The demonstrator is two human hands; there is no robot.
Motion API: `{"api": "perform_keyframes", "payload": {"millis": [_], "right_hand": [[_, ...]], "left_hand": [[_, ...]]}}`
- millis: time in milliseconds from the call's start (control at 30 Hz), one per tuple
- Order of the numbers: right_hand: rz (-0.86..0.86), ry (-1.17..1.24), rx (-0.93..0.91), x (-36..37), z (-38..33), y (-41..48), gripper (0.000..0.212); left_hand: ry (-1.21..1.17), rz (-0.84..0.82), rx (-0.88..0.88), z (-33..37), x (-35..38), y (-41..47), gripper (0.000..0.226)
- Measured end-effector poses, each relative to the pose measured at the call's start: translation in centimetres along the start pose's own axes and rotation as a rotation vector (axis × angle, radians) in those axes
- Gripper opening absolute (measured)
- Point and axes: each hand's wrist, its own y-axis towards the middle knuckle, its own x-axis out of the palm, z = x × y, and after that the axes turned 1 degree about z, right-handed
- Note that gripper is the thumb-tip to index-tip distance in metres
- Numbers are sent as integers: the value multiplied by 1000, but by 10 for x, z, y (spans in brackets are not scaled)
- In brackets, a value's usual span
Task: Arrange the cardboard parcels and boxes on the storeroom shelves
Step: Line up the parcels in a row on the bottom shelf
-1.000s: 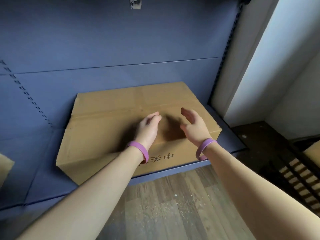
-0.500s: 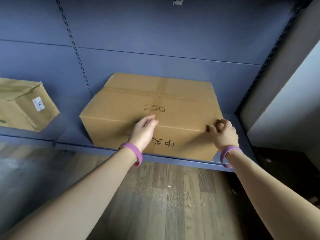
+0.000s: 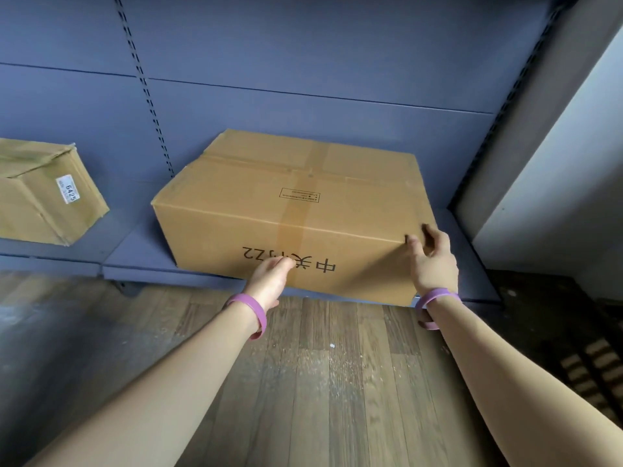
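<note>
Large taped cardboard box (image 3: 290, 210) sits askew on bottom shelf (image 3: 135, 251), right corner overhanging. Left hand (image 3: 271, 276) flat against front face; right hand (image 3: 433, 261) grips top corner. Risk: uneven push tips it floorward.

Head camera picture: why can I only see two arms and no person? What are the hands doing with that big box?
The camera sits on the person's head and looks down, so you see only their arms, like your own. A big cardboard box lies on a blue shelf. The left hand touches its front. The right hand holds its front right corner. A smaller parcel sits further left. Below is a wooden floor.
</note>
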Motion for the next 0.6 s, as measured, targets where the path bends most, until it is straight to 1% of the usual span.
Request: {"api": "perform_keyframes", "payload": {"millis": [67, 100, 233, 333, 467, 600], "right_hand": [[24, -22, 8, -1, 2, -13, 48], [35, -27, 12, -1, 4, -19, 48], [47, -55, 27, -2, 6, -45, 47], [47, -87, 26, -2, 6, -65, 48], [31, -150, 9, 0, -1, -85, 48], [4, -217, -25, 4, -9, -107, 49]], "left_hand": [[52, -39, -10, -9, 7, 0, 19], [74, -67, -16, -15, 11, -1, 21], [168, -161, -86, -35, 25, -8, 42], [217, -210, -109, -42, 31, -14, 48], [200, -232, -165, -47, 39, -19, 58], [17, -230, -290, -51, 46, -31, 59]]}}
